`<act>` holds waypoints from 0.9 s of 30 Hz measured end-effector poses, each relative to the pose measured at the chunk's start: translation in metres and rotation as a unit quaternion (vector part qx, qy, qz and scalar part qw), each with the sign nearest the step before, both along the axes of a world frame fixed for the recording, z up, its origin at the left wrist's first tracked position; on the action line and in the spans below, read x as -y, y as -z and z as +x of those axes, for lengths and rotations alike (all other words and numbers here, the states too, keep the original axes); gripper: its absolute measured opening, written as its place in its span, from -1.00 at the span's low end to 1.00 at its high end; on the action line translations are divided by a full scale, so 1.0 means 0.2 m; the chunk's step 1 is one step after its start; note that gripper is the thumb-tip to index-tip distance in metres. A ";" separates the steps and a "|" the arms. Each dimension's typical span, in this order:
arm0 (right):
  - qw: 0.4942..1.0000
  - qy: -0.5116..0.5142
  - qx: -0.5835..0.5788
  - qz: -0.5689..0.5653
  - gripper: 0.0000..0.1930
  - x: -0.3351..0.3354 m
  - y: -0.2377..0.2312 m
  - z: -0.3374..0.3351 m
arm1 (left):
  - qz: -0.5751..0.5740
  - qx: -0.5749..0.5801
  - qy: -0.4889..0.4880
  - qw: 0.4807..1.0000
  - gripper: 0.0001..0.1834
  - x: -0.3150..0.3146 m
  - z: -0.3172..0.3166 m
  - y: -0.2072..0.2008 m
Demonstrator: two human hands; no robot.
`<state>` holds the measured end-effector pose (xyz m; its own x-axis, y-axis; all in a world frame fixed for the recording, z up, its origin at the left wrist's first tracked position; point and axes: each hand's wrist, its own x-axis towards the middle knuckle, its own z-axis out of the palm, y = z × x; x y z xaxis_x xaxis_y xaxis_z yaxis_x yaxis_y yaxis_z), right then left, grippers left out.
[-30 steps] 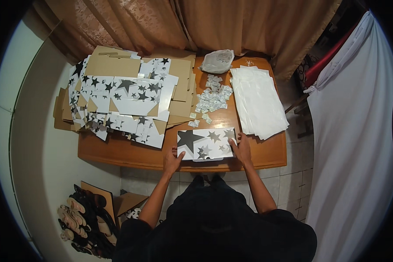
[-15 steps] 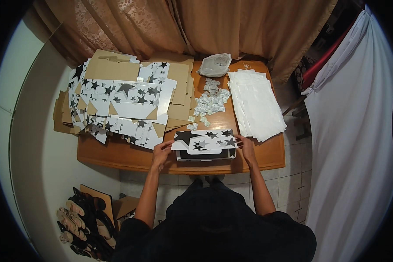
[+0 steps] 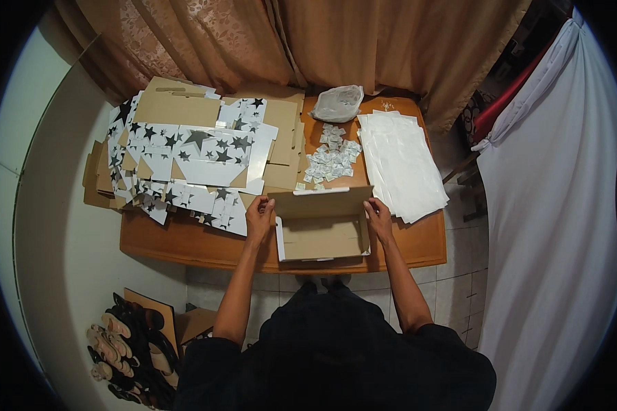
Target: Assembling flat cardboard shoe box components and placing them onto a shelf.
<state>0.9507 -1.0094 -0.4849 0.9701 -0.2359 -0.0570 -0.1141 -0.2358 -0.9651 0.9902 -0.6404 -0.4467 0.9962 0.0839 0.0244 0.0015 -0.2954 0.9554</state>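
Observation:
A small cardboard box (image 3: pixel 322 244) stands at the front edge of the wooden table, its plain brown inside facing up and nothing lying in it. Its lid (image 3: pixel 322 203) is raised at the far side, showing the brown inner face. My left hand (image 3: pixel 258 219) pinches the left side flap of the lid. On the other side, my right hand (image 3: pixel 379 218) grips the lid's right side flap between thumb and fingers. Just beyond the lid lie many small white sachets (image 3: pixel 332 163), the nearest of them partly hidden by it.
Flat cardboard blanks with black and grey stars (image 3: pixel 206 154) are piled at the left of the table (image 3: pixel 185 240). White sheets (image 3: pixel 401 164) lie stacked at the right. A crumpled plastic bag (image 3: pixel 337 103) sits at the back. Shoes (image 3: pixel 134 349) stand on the floor at left.
The box's star-printed lid has swung up and away from me, uncovering the brown inside. Both hands have moved slightly farther up with it, still at its two sides.

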 end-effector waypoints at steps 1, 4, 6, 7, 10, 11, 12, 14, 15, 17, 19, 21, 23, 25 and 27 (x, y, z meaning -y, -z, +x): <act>1.000 0.000 0.000 0.000 -0.75 -0.01 0.01 0.01 | 0.000 0.000 0.000 1.000 -0.80 0.02 0.01 0.01; 0.999 0.033 0.032 -0.002 -0.70 -0.05 0.06 0.06 | 0.029 0.012 -0.032 0.999 -0.67 0.06 0.05 0.09; 0.996 0.070 -0.012 -0.057 -0.64 -0.06 0.09 0.08 | 0.046 -0.002 -0.043 0.998 -0.62 0.07 0.06 0.16; 0.996 0.072 -0.012 -0.057 -0.64 -0.07 0.11 0.09 | 0.062 -0.016 -0.052 0.997 -0.57 0.07 0.07 0.18; 0.991 0.096 -0.025 -0.090 -0.60 -0.09 0.12 0.09 | 0.164 -0.074 -0.036 0.983 -0.48 0.06 0.08 0.25; 0.993 0.086 -0.029 -0.081 -0.57 -0.10 0.12 0.09 | 0.164 -0.073 -0.037 0.983 -0.48 0.04 0.06 0.28; 0.994 0.071 -0.033 -0.072 -0.54 -0.12 0.11 0.08 | 0.126 -0.081 -0.040 0.988 -0.45 0.02 0.02 0.30; 0.993 0.080 -0.031 -0.078 -0.50 -0.11 0.07 0.04 | 0.104 -0.025 -0.049 0.993 -0.50 0.01 -0.05 0.34; 0.992 0.085 -0.032 -0.082 -0.46 -0.11 0.04 0.00 | 0.104 -0.026 -0.049 0.993 -0.50 -0.03 -0.11 0.36; 0.990 0.053 -0.087 -0.095 -0.39 -0.07 -0.03 -0.05 | 0.133 -0.141 -0.008 0.981 -0.65 -0.15 -0.21 0.39; 0.970 -0.005 -0.243 0.014 -0.37 0.06 -0.05 -0.14 | 0.034 -0.248 0.052 0.967 -0.71 -0.08 -0.27 0.20; 0.967 -0.028 -0.246 0.051 -0.39 0.12 0.03 -0.17 | -0.064 -0.346 0.092 0.931 -0.76 -0.05 -0.32 0.11; 0.955 -0.097 -0.239 0.147 -0.42 0.13 0.05 -0.17 | -0.085 -0.261 0.084 0.958 -0.81 -0.06 -0.37 0.14; 0.961 -0.096 -0.211 0.149 -0.43 0.10 0.04 -0.15 | -0.035 -0.238 0.065 0.969 -0.76 -0.14 -0.35 0.28; 0.968 -0.080 -0.185 0.150 -0.44 0.10 0.04 -0.14 | 0.015 -0.217 0.062 0.974 -0.69 -0.12 -0.33 0.30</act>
